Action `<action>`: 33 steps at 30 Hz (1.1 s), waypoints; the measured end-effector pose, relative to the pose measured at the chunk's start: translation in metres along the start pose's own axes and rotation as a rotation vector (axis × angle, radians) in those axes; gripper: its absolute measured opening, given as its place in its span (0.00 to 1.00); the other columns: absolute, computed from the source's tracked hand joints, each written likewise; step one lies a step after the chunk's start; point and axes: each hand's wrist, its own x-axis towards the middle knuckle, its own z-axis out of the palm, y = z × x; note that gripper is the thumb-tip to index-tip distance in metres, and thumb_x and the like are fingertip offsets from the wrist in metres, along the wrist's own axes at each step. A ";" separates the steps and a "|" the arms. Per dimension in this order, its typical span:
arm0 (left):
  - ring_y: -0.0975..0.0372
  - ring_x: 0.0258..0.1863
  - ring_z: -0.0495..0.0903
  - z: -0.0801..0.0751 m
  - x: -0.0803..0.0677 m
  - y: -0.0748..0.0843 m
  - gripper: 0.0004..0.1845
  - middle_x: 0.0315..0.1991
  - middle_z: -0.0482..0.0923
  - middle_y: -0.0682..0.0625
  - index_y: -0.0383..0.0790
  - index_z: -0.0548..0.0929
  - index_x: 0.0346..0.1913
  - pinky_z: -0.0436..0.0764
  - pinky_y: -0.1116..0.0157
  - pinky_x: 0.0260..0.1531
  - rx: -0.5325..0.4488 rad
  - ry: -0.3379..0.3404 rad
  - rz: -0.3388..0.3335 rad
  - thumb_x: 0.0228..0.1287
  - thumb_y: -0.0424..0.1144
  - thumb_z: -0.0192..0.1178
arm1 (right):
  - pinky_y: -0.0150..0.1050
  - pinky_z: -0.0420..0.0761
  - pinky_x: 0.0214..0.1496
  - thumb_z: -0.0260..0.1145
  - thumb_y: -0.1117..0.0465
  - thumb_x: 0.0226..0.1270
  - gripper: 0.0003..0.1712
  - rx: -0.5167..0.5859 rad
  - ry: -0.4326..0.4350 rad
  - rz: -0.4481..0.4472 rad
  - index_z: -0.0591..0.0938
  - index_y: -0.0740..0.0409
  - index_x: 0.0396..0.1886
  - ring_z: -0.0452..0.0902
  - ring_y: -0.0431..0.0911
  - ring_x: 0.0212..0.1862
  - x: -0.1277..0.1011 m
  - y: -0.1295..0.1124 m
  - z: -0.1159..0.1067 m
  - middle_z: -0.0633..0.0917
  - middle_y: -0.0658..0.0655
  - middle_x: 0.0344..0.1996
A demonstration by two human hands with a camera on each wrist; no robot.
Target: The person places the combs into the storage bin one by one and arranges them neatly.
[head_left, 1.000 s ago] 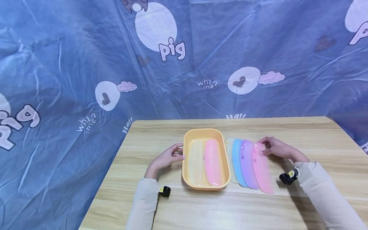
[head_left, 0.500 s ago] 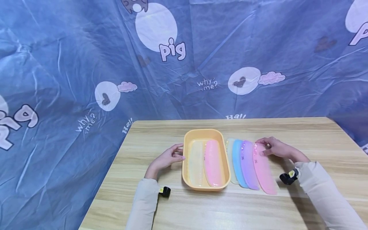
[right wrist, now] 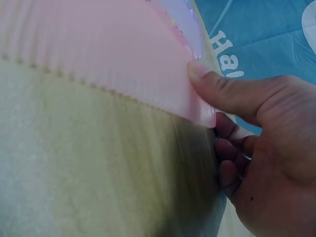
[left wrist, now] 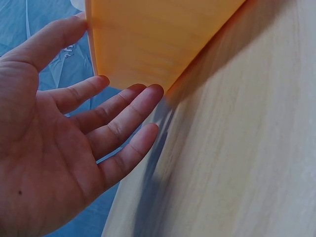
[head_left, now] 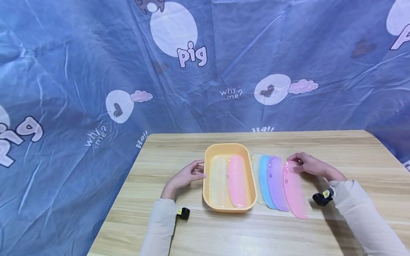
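Observation:
My right hand [head_left: 309, 165] pinches the far end of a curved pink comb [head_left: 295, 192] between thumb and fingers. The right wrist view shows the thumb on top of this comb's end, teeth along its lower edge. Beside it lie a purple comb [head_left: 278, 186], a blue comb [head_left: 265, 185] and a pale cream comb [head_left: 258, 185], fanned and overlapping. My left hand [head_left: 185, 176] touches the left side of a yellow plastic basin [head_left: 230, 209]. Its fingers stay loosely extended, thumb at the rim. In the basin rest a cream comb [head_left: 219, 183] and another pink comb [head_left: 237, 183], side by side.
Everything stands on a light wooden table [head_left: 224, 234]. A blue printed cloth [head_left: 205, 106] hangs behind the table's back edge and along its left side. Small black cameras are strapped at both wrists.
The pink comb in my right hand has shifted slightly right and toward the front edge, opening a small gap from the purple comb. The left hand and basin stay put.

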 end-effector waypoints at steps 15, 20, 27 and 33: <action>0.51 0.56 0.77 -0.001 0.002 0.001 0.35 0.62 0.71 0.35 0.37 0.59 0.73 0.74 0.54 0.60 -0.004 -0.005 0.003 0.67 0.39 0.60 | 0.26 0.69 0.47 0.69 0.67 0.57 0.22 -0.027 0.045 -0.127 0.79 0.72 0.51 0.71 0.28 0.45 0.002 0.004 -0.001 0.82 0.70 0.48; 0.52 0.56 0.77 0.000 0.003 -0.001 0.35 0.62 0.70 0.34 0.36 0.58 0.73 0.74 0.53 0.60 0.001 -0.003 -0.001 0.68 0.39 0.60 | 0.27 0.71 0.44 0.69 0.67 0.57 0.21 -0.062 0.030 -0.076 0.78 0.73 0.50 0.71 0.32 0.42 0.004 0.002 -0.002 0.83 0.65 0.44; 0.51 0.57 0.76 0.000 0.004 0.000 0.35 0.63 0.70 0.33 0.36 0.58 0.73 0.74 0.55 0.60 0.004 -0.005 0.000 0.68 0.39 0.60 | 0.28 0.72 0.42 0.68 0.66 0.58 0.20 -0.051 -0.029 -0.003 0.77 0.75 0.47 0.72 0.37 0.39 0.004 -0.002 -0.004 0.81 0.61 0.40; 0.53 0.56 0.77 0.000 0.005 0.000 0.35 0.63 0.70 0.35 0.37 0.59 0.73 0.76 0.60 0.58 0.005 0.000 -0.001 0.67 0.40 0.60 | 0.28 0.72 0.39 0.68 0.67 0.57 0.17 -0.027 -0.055 0.008 0.78 0.74 0.44 0.71 0.35 0.36 0.006 0.001 -0.006 0.81 0.57 0.35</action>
